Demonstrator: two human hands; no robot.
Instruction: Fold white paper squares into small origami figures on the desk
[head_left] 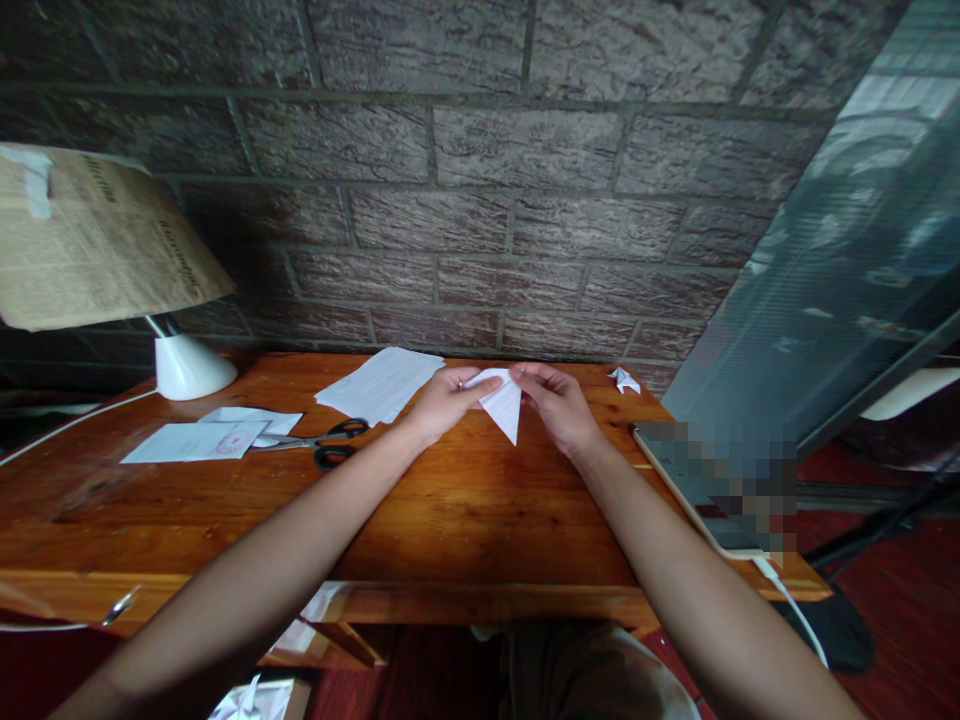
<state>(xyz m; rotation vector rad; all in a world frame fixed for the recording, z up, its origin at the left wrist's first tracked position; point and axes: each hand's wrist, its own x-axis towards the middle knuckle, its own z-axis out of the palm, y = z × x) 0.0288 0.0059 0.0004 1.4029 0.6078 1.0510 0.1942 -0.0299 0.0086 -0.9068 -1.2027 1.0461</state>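
Note:
Above the middle of the wooden table I hold a folded piece of white paper [504, 405], its narrow point hanging down toward me. My left hand [448, 400] pinches its upper left corner, thumb in front. At the upper right corner, my right hand [553, 402] grips the paper between thumb and fingers. Faint printed lines show on the folded sheet. The fingers behind the paper are partly hidden.
Left of my hands lie a stack of printed sheets [379, 385], black-handled scissors [334, 440] and stamped paper [191, 442]. A lamp [193, 368] stands far left. A small folded paper figure [624, 381] and a tablet [686, 480] with a white cable are on the right.

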